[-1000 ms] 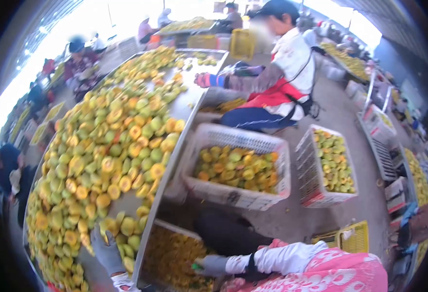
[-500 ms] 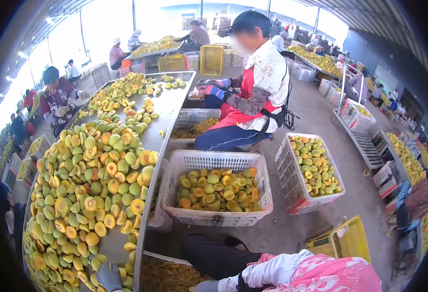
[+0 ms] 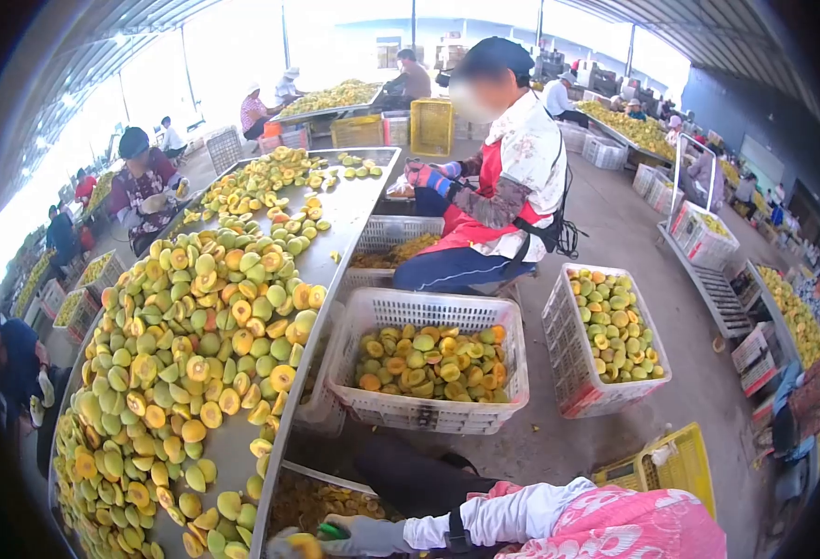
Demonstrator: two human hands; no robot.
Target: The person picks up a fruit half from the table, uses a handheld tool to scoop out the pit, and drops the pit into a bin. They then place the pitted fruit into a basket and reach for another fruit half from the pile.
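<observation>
At the bottom edge, my left hand [image 3: 284, 542], in a grey glove and partly cut off, holds a yellow fruit half [image 3: 306, 546]. Just right of it, my right hand [image 3: 373, 537], gloved in grey, is closed round a small green object [image 3: 334, 530] whose shape is unclear. Both hands are beside the rim of the metal table [image 3: 284, 438], near a crate of yellow fruit pieces [image 3: 321, 503]. Heaped halved green-yellow fruit [image 3: 186, 354] covers much of the tabletop.
A white crate of fruit halves [image 3: 429, 415] stands ahead, with another [image 3: 582, 359] to its right. A yellow crate [image 3: 680, 466] is at lower right. A seated co-worker [image 3: 503, 177] works beside the table; another person [image 3: 144, 191] is across it.
My left hand has moved right, from the fruit pile to the table's edge, and now holds a fruit half. My right hand is further into view, with the green object showing. The view has shifted slightly.
</observation>
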